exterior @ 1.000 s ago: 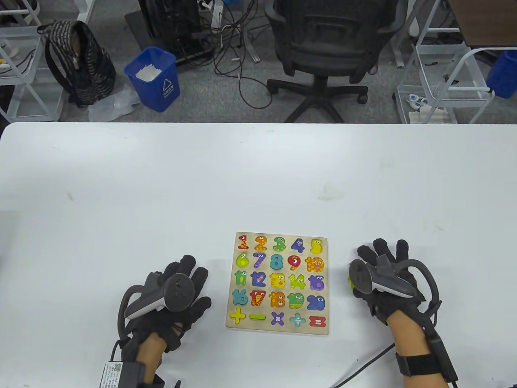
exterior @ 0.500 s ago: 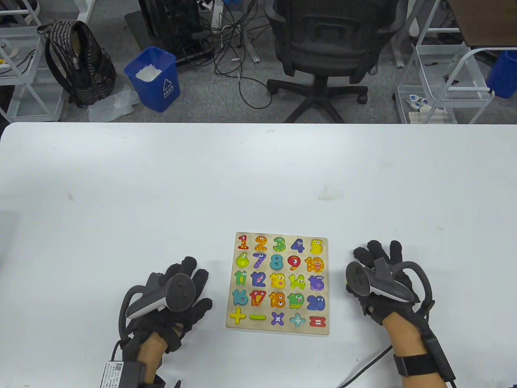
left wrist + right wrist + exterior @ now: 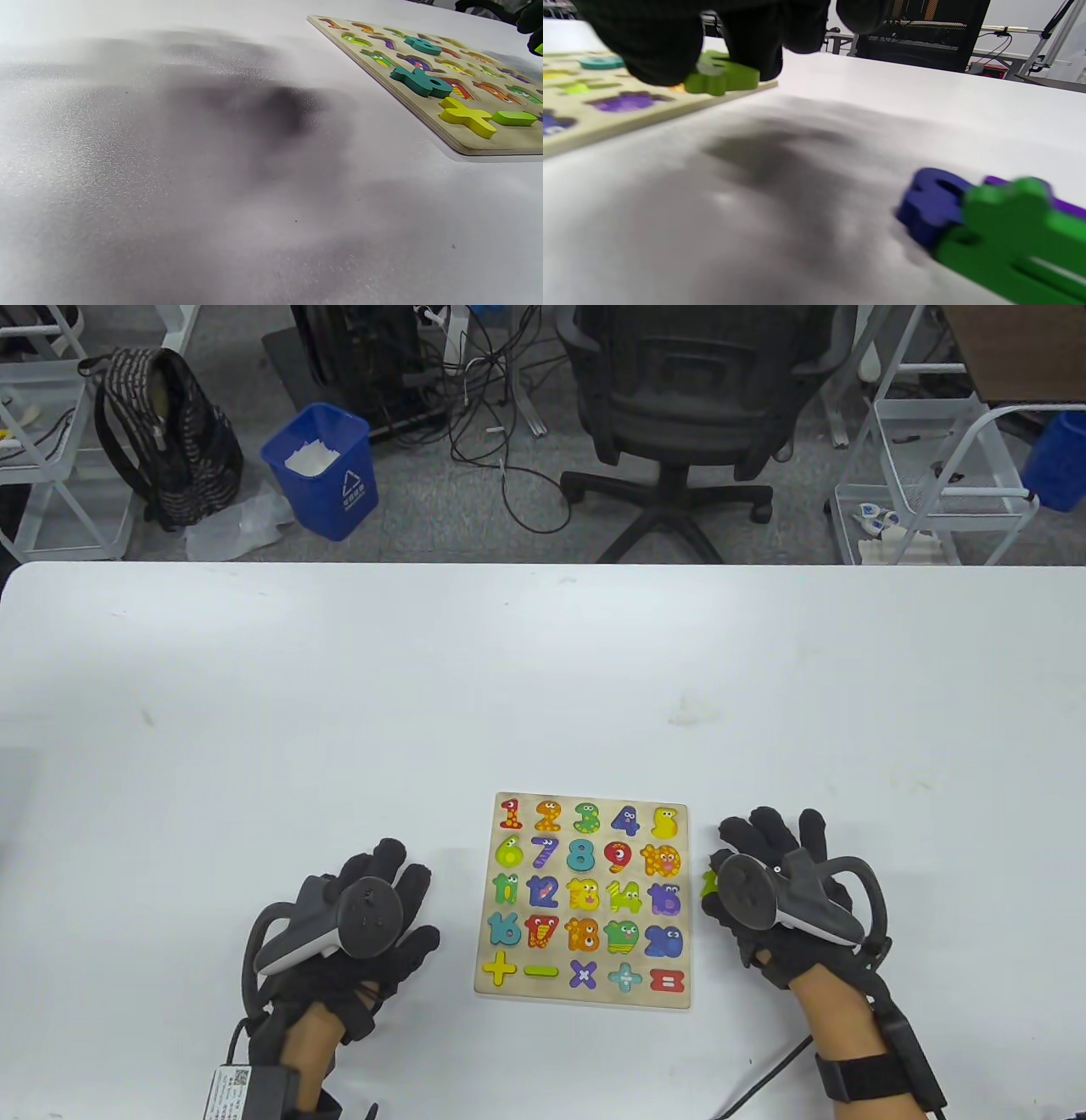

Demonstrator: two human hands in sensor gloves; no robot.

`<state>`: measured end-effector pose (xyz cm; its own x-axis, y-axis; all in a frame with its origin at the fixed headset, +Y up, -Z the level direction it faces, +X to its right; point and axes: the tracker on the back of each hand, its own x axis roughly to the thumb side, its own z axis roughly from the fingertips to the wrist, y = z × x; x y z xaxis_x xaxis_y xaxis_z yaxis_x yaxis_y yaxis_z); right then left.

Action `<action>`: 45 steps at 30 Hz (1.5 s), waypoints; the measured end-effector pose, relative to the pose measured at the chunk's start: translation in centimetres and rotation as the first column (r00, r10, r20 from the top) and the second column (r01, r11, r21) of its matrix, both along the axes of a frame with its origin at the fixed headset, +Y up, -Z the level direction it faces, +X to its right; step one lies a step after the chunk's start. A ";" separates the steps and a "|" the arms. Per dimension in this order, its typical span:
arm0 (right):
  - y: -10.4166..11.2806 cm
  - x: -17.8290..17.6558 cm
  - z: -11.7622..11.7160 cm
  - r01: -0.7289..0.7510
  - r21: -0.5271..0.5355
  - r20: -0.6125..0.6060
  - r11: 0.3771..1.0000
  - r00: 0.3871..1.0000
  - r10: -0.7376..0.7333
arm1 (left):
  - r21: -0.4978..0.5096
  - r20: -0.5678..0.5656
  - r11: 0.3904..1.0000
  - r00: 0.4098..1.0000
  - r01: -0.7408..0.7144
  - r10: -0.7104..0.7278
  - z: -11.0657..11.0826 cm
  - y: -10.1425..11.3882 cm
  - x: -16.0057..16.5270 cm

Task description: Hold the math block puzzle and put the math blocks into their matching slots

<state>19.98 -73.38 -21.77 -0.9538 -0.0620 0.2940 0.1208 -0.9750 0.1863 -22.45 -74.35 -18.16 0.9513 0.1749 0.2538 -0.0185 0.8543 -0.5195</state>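
The right hand (image 3: 768, 891), pinching a lime-green block (image 3: 721, 78), has drifted toward the puzzle board (image 3: 585, 997) beside it, nearing insertion, while the left hand (image 3: 365, 925) rests open.

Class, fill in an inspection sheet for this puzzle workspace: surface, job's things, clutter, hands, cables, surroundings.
Surface: white table, a few faint marks.
Job's things: wooden puzzle board flat near the front edge; light green block in the right hand's grip, by the board's right edge.
Clutter: blue and green loose blocks on the table, right wrist view only.
Hands: left hand rests left of the board, holding nothing; right hand pinches the block.
Cables: black lead at the right wrist.
Surroundings: office chair, blue bin, backpack.
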 end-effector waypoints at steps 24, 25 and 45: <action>-0.5 -7.3 0.2 -0.008 0.004 -0.174 1.000 0.985 0.008 | 0.000 -0.016 1.000 1.000 -0.020 0.020 0.0 0.2 -0.2; -0.6 -7.5 0.2 -0.009 0.009 -0.180 1.000 0.984 0.010 | 0.003 -0.018 1.000 1.000 -0.022 0.022 0.0 0.2 -0.2; -1.5 -9.0 -0.2 -0.057 0.038 -0.189 0.998 0.980 0.063 | -0.015 -0.032 1.000 0.999 -0.019 0.019 0.2 0.3 -0.6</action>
<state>10.93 -74.83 -21.94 -0.8750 -0.1297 0.4664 0.2091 -0.9702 0.1227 -23.02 -74.06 -17.91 0.9554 0.1969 0.2200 -0.0518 0.8453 -0.5317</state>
